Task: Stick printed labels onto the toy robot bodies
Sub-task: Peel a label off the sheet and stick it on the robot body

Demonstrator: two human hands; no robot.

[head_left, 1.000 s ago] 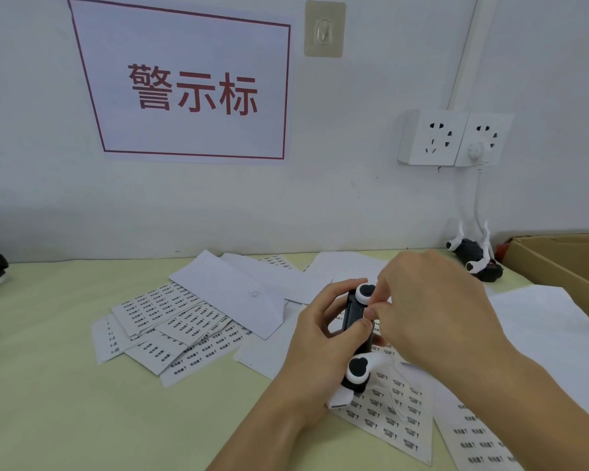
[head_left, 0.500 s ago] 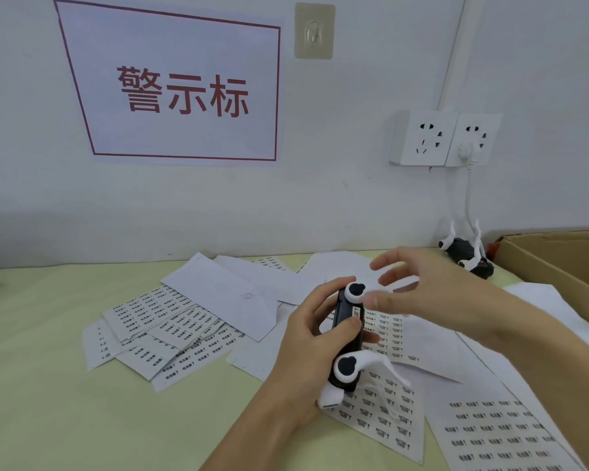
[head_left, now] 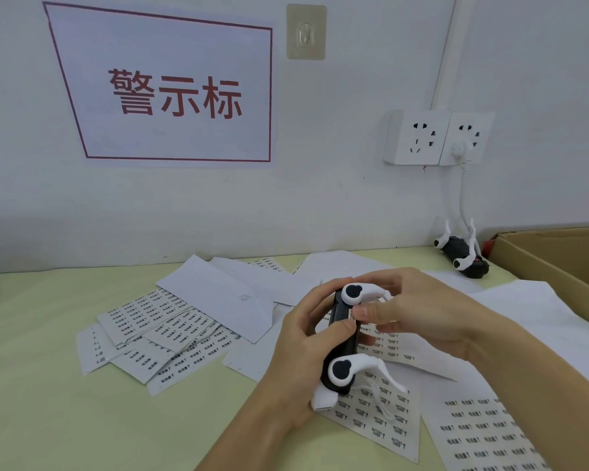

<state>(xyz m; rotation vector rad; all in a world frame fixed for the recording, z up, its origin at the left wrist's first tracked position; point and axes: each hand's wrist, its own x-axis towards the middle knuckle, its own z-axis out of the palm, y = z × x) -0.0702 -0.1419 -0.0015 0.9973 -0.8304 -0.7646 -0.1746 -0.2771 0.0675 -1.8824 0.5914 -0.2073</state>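
Head camera looks down at a pale yellow-green table set against a white wall. Above the table, the left hand grips a black toy robot body with white limbs, its fingers curled round the back and its thumb laid across the front of the body. The right hand comes in from the right with its fingers bent; its thumb tip presses on the robot's dark side, where a small white label shows just beside the nail, and its other fingers reach behind the upper white limb. Under the hands lie label sheets printed with rows of small black text, and more such sheets are fanned out on the table to the left, partly under blank white papers. A second black-and-white toy robot lies on its back near the wall at the far right, just beside a cardboard box. On the wall hang a white sign with a red border and red characters, a clear adhesive hook, and a double power socket with a white plug and cable running down from it.
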